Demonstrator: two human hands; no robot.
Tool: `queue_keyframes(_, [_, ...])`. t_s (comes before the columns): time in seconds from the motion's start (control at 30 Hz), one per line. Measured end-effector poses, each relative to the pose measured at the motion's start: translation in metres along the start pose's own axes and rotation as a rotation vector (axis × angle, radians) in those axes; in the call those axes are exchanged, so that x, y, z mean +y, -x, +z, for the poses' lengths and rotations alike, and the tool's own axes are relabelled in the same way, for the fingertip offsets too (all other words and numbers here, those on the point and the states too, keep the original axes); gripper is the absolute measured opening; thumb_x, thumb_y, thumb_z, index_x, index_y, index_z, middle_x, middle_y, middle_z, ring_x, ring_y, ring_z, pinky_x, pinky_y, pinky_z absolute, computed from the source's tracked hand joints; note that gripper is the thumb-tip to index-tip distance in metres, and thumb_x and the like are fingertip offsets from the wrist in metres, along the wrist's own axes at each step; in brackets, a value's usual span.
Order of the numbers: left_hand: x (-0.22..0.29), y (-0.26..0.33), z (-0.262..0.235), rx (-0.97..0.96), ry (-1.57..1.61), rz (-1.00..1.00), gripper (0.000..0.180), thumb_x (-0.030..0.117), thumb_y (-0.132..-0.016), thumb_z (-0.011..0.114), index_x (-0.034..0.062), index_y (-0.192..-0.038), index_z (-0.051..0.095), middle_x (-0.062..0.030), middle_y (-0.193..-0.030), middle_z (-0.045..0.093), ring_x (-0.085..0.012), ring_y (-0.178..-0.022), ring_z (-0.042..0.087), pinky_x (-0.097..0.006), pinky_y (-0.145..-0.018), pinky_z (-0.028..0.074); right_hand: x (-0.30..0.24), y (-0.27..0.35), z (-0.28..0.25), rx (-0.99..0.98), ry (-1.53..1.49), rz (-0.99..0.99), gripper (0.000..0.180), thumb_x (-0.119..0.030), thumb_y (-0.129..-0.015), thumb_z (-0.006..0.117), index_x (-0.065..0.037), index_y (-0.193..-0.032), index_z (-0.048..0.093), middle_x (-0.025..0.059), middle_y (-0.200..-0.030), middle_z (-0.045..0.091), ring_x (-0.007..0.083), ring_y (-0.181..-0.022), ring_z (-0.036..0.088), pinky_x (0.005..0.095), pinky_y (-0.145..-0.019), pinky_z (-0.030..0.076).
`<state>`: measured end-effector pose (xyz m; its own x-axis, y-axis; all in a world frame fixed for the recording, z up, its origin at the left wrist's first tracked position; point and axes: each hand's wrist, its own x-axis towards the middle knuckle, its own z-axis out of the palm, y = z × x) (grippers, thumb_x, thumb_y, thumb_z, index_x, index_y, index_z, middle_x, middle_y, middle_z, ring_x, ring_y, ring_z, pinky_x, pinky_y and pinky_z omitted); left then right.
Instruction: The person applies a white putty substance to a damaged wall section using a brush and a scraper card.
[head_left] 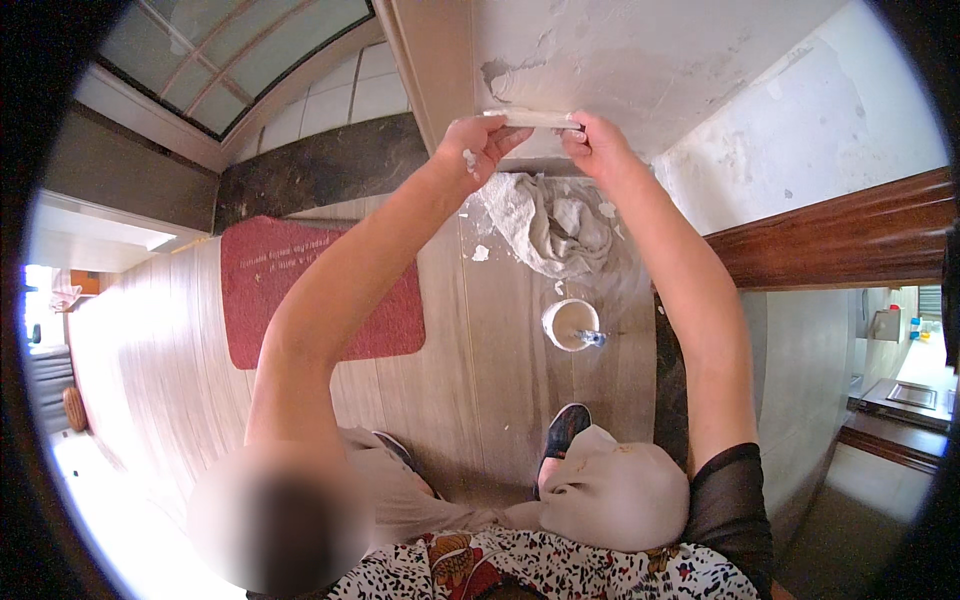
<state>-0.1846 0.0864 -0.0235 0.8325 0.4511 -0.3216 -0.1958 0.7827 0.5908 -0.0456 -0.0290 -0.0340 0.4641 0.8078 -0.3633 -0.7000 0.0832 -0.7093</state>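
Note:
Stretched between my two hands is a long, flat, plaster-smeared blade (537,119), held level at the foot of the pale wall (640,55). My left hand (476,147) is closed on its left end and has white smears on the skin. At the opposite end, my right hand (597,146) pinches the blade between thumb and fingers. Just above it, the wall has a rough, peeling patch (497,72). Below my hands a crumpled whitish cloth (560,228) lies on the floor. Nearer to me stands a white tub (551,326), with a blue-marked handle (592,339) resting at its rim.
A red mat (385,325) lies left on the wood-look floor (500,400), beside a dark stone threshold (320,165). White crumbs (481,254) are scattered near the cloth. A door frame (432,80) rises left of the wall; a dark wooden beam (840,235) runs along the right.

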Motion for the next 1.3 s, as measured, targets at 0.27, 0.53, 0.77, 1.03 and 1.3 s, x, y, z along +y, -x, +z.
queue_keyframes(0.27, [0.035, -0.006, 0.027, 0.036, 0.197, 0.113, 0.025, -0.001, -0.08, 0.027, -0.0197, -0.095, 0.031, -0.0291, -0.099, 0.042, -0.0426, -0.085, 0.048, -0.043, -0.073, 0.05, -0.019, -0.004, 0.056, 0.041, -0.201, -0.111, 0.005, 0.004, -0.073, 0.037, 0.0, -0.074, 0.039, 0.0056, -0.061, 0.041, 0.0074, -0.043, 0.036, 0.017, -0.032, 0.024])
queue_keyframes(0.53, [0.08, 0.018, 0.067, -0.263, 0.12, 0.112, 0.037, -0.001, -0.079, 0.025, -0.0242, -0.107, 0.017, -0.0364, -0.112, 0.028, -0.0472, -0.105, 0.033, -0.044, -0.09, 0.037, -0.059, 0.032, 0.092, 0.0, -0.268, -0.278, 0.005, 0.005, -0.073, 0.036, 0.0, -0.072, 0.038, 0.0046, -0.059, 0.039, 0.0084, -0.043, 0.035, 0.0182, -0.034, 0.024])
queue_keyframes(0.77, [0.071, 0.077, 0.084, -0.205, -0.212, 0.265, 0.026, -0.002, -0.079, 0.031, -0.0202, -0.097, 0.036, -0.0275, -0.104, 0.043, -0.036, -0.094, 0.048, -0.037, -0.085, 0.043, -0.046, 0.084, 0.092, 0.014, -0.031, -0.368, 0.007, -0.004, -0.074, 0.042, -0.001, -0.069, 0.04, 0.0055, -0.06, 0.042, 0.0085, -0.043, 0.034, 0.0192, -0.035, 0.023])
queue_keyframes(1.03, [-0.008, 0.04, 0.017, 0.041, -0.024, -0.112, 0.023, -0.002, -0.08, 0.03, -0.0199, -0.095, 0.034, -0.0254, -0.098, 0.044, -0.0331, -0.089, 0.051, -0.033, -0.077, 0.049, 0.012, 0.045, 0.012, 0.16, -0.006, -0.12, 0.001, -0.002, -0.07, 0.043, -0.002, -0.069, 0.043, 0.0064, -0.058, 0.044, 0.0105, -0.042, 0.037, 0.0201, -0.033, 0.022])
queue_keyframes(1.3, [-0.013, -0.016, -0.014, 0.014, 0.13, -0.044, 0.026, -0.006, -0.077, 0.027, -0.0234, -0.097, 0.028, -0.0304, -0.103, 0.039, -0.0404, -0.098, 0.043, -0.038, -0.087, 0.043, 0.014, -0.012, 0.002, 0.129, 0.023, 0.011, 0.003, 0.0, -0.073, 0.039, -0.002, -0.074, 0.041, 0.0051, -0.059, 0.042, 0.0077, -0.04, 0.034, 0.0174, -0.03, 0.022])
